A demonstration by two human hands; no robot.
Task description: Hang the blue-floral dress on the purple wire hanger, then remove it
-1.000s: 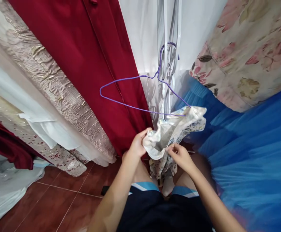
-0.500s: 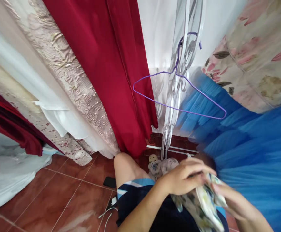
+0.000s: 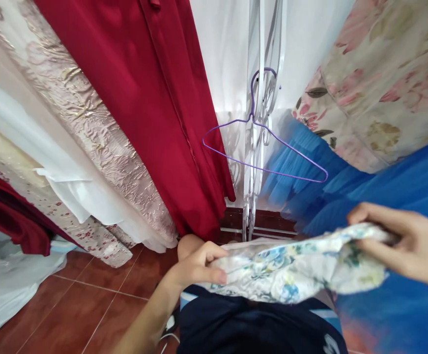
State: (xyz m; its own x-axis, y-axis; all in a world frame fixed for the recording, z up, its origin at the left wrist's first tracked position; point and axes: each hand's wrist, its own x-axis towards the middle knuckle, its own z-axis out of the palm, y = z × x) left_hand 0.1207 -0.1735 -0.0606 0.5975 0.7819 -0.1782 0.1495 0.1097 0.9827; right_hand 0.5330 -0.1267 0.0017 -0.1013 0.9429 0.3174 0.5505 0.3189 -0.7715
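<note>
A white cloth garment [image 3: 291, 270] with a blue, green and yellow floral print is stretched sideways above my lap. My left hand [image 3: 202, 265] is closed on its left end, thumb on top. At the other end my right hand [image 3: 401, 241] pinches the fabric between thumb and fingers. The cloth is bunched and slightly blurred, so its kind cannot be made out. Beyond it, a purple hanger [image 3: 269, 147] hangs bare from a white metal rack [image 3: 252, 187].
Dark red fabric [image 3: 143, 108] and pale textured fabric [image 3: 88, 123] hang at the left. A blue tulle skirt [image 3: 376, 201] and a floral cloth [image 3: 379, 93] hang at the right. A white cable [image 3: 169, 337] lies on the red tiled floor [image 3: 99, 305].
My hands have moved apart, left hand leftward and right hand rightward and up. The floral garment, bunched between them before, is now spread wide. The view has shifted slightly.
</note>
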